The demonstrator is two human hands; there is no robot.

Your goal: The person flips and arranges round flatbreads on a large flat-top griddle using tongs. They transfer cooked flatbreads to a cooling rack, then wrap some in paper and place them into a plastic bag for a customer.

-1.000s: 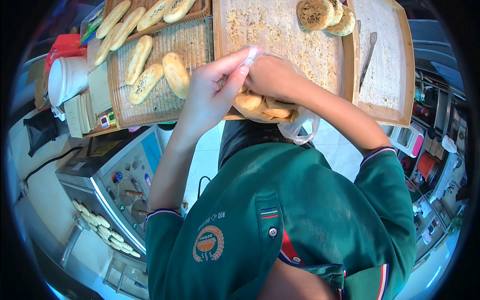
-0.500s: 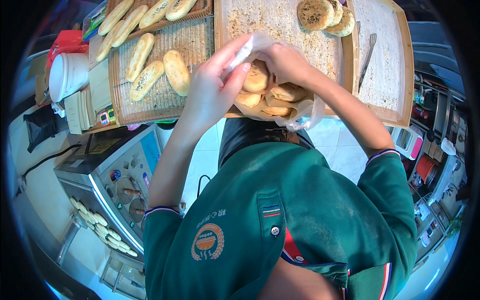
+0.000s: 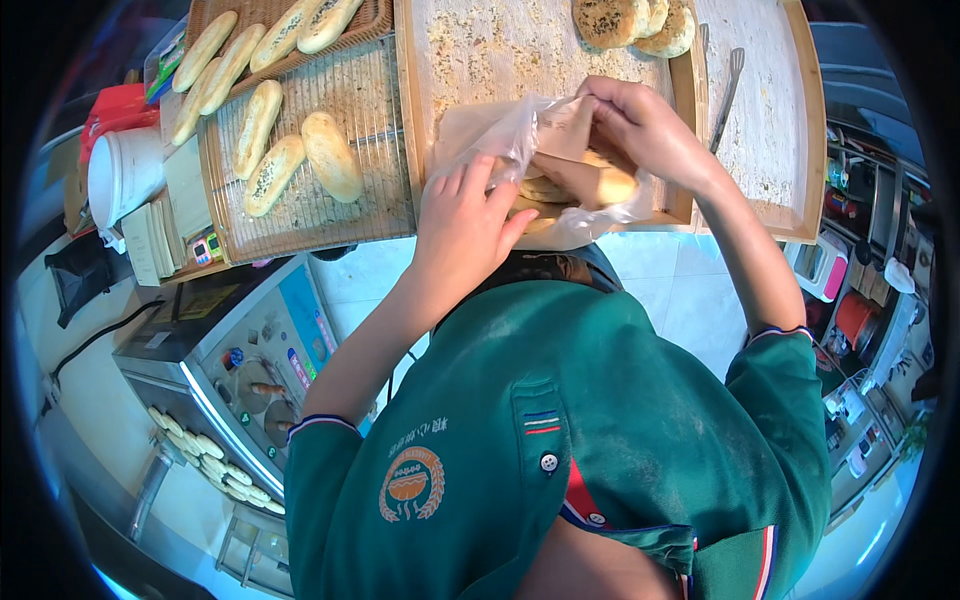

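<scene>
Over the front edge of the trays sits a clear plastic bag (image 3: 512, 130) with a brown paper bag (image 3: 565, 135) inside it. Several round flatbreads (image 3: 612, 186) show through the opening. My right hand (image 3: 645, 125) pinches the paper bag's upper edge at the far right. Against the plastic bag's left side rests my left hand (image 3: 465, 215), its fingers stretched out and the thumb apart. Some of the left fingertips are partly covered by the plastic. The lower part of the bag is hidden behind its near folds.
Long breads lie on a wire-rack tray (image 3: 380, 190) and in a wicker basket (image 3: 375, 20) at left. Round sesame breads (image 3: 610, 22) sit on a wooden tray (image 3: 480, 60). Metal tongs (image 3: 730, 95) lie on the right tray. A white bucket (image 3: 125, 180) stands far left.
My left hand has moved from the bag's top down to its left side and loosened its pinch. The right hand has shifted right, pulling up the paper, which now partly covers the breads.
</scene>
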